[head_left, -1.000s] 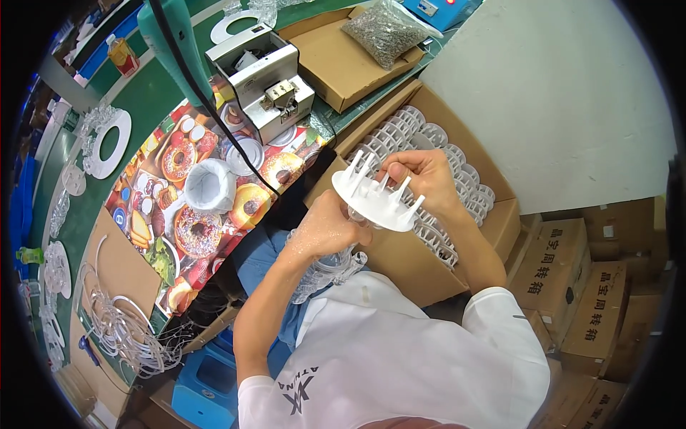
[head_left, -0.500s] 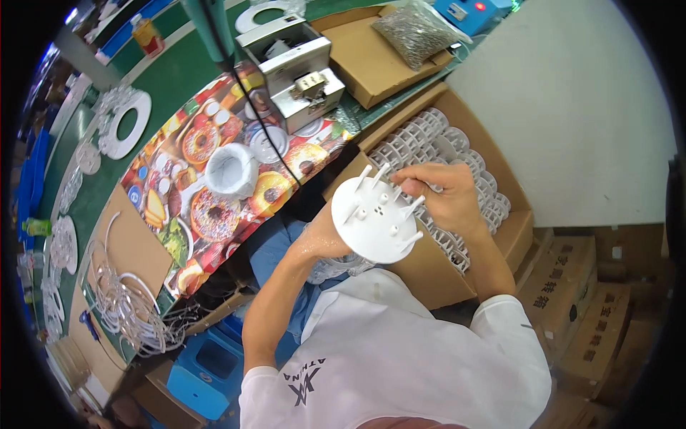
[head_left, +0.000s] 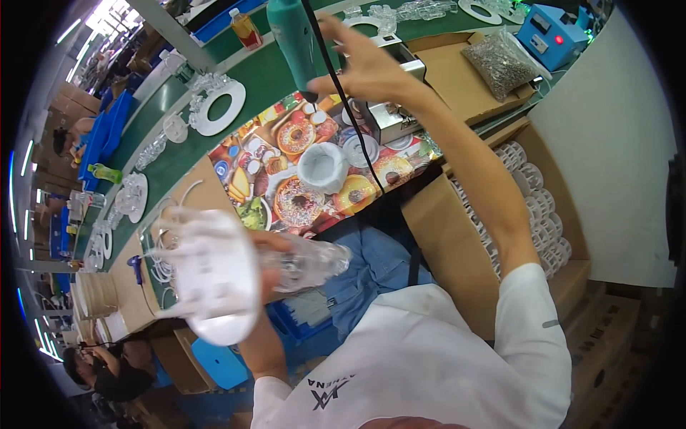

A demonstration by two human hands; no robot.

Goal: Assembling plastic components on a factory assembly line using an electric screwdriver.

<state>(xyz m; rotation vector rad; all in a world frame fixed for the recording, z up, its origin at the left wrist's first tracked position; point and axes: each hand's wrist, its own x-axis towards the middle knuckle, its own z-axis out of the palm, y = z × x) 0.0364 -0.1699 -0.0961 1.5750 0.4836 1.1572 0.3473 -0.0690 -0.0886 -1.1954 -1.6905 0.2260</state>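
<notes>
Tilted on edge at the lower left, a white round plastic disc (head_left: 225,282) with pegs on one face is blurred by motion. Behind it extends a clear, ribbed plastic part (head_left: 304,264). My left hand (head_left: 270,261) is closed around the piece where disc and clear part meet; the disc hides some of its fingers. My right hand (head_left: 361,64) is raised over the bench with fingers spread and curved, beside a hanging teal electric screwdriver (head_left: 291,43). Whether thumb and fingers touch the tool is unclear. A black cable (head_left: 332,71) passes in front of that hand.
A lined white bowl (head_left: 323,168) stands on the food-print mat (head_left: 243,154). Behind the right forearm is a metal fixture (head_left: 393,121). A carton (head_left: 443,222) of white plastic parts lies right. A bag of small hardware (head_left: 500,64) rests in a shallow box.
My right hand has left the white disc and risen to the hanging screwdriver. My left hand has carried the disc leftward and turned it, exposing the clear part. The view has shifted left.
</notes>
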